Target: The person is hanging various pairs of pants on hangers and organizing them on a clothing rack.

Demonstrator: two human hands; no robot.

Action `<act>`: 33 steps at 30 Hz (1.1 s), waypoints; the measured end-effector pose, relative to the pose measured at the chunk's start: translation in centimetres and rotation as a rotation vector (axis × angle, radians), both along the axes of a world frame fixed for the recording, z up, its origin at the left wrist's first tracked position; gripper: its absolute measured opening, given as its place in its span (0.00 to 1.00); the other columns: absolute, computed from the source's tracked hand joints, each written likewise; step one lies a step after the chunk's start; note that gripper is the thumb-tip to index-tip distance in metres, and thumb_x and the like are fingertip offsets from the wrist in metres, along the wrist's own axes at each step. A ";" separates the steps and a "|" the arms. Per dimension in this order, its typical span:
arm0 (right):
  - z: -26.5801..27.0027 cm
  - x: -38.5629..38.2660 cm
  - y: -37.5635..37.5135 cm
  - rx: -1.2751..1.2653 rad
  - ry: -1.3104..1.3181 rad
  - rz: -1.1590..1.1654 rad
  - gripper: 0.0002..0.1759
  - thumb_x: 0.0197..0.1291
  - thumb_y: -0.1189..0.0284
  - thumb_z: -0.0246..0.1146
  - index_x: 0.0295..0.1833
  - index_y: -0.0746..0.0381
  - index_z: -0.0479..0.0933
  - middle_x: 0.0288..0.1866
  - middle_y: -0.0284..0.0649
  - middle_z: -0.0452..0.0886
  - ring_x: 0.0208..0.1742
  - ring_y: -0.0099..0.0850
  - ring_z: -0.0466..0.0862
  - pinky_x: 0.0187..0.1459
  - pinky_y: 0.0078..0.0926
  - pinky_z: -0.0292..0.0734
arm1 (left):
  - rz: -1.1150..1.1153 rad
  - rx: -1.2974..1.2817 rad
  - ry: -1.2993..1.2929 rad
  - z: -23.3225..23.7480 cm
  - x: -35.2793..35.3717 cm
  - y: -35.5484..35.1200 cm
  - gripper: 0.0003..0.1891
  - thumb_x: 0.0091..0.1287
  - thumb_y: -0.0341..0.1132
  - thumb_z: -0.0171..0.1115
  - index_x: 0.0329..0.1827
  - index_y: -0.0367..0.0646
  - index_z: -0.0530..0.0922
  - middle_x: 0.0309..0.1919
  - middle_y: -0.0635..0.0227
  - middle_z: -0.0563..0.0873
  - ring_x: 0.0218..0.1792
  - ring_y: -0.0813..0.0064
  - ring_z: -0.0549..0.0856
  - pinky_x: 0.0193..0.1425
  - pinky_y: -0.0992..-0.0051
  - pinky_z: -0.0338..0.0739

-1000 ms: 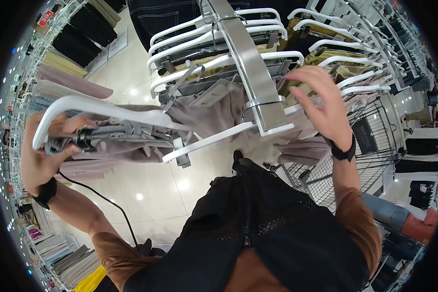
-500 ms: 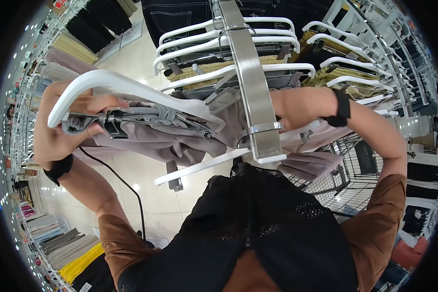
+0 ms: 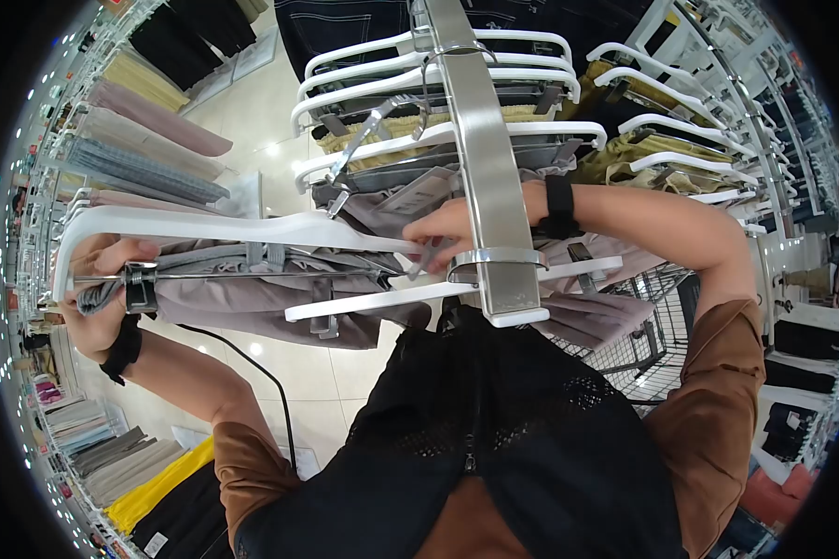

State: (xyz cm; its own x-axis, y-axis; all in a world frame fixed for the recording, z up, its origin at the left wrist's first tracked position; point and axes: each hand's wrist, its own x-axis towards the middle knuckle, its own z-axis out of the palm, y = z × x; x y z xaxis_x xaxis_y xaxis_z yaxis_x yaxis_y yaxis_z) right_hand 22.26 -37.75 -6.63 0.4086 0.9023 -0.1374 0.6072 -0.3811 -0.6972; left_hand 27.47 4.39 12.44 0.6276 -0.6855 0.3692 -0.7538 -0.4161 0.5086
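Note:
A white hanger point(image 3: 205, 226) with grey trousers point(image 3: 224, 291) clipped on it stretches across the left of the view. My left hand point(image 3: 103, 279) wraps round its left end, beside the black clip and the rolled waistband. Behind the metal rail point(image 3: 485, 149) reaches my right hand point(image 3: 452, 233), its fingers at the hanger's right end, partly hidden by the rail. Just in front, another white hanger point(image 3: 373, 300) hangs from the rail with mauve trousers point(image 3: 597, 317). A pale paper tag point(image 3: 418, 194) lies against the grey cloth above my right hand.
White hangers point(image 3: 438, 84) with dark and yellow garments line the rail's far part. Olive garments point(image 3: 667, 149) hang on a rack at the right. A wire shopping cart point(image 3: 653, 345) stands below it. Folded and hanging clothes point(image 3: 149, 168) fill the left side.
My left hand has moved down and left with the hanger, which now lies more level. My right hand has moved left past the rail to the hanger's right end.

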 end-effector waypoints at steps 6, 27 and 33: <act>8.6 -2.2 -0.3 0.175 -0.041 -0.379 0.13 0.66 0.65 0.57 0.39 0.66 0.69 0.32 0.46 0.73 0.34 0.42 0.74 0.40 0.36 0.71 | 0.162 0.005 -0.418 -3.8 2.2 8.4 0.21 0.54 0.45 0.69 0.44 0.38 0.80 0.42 0.58 0.84 0.45 0.64 0.80 0.51 0.65 0.73; 9.5 -7.8 -9.6 -0.289 -0.415 -0.701 0.10 0.59 0.68 0.61 0.33 0.64 0.72 0.26 0.50 0.75 0.35 0.52 0.77 0.36 0.46 0.70 | 0.033 -0.621 0.630 -20.2 1.4 -10.6 0.13 0.56 0.24 0.71 0.44 0.33 0.81 0.34 0.68 0.87 0.34 0.82 0.83 0.40 0.80 0.78; 9.5 -8.6 -10.8 -0.265 -0.481 -0.806 0.12 0.60 0.67 0.61 0.32 0.65 0.71 0.25 0.49 0.73 0.30 0.49 0.75 0.32 0.40 0.68 | 0.041 -0.479 0.601 -21.9 0.6 -11.8 0.10 0.60 0.27 0.69 0.42 0.33 0.83 0.34 0.70 0.86 0.33 0.85 0.81 0.39 0.82 0.76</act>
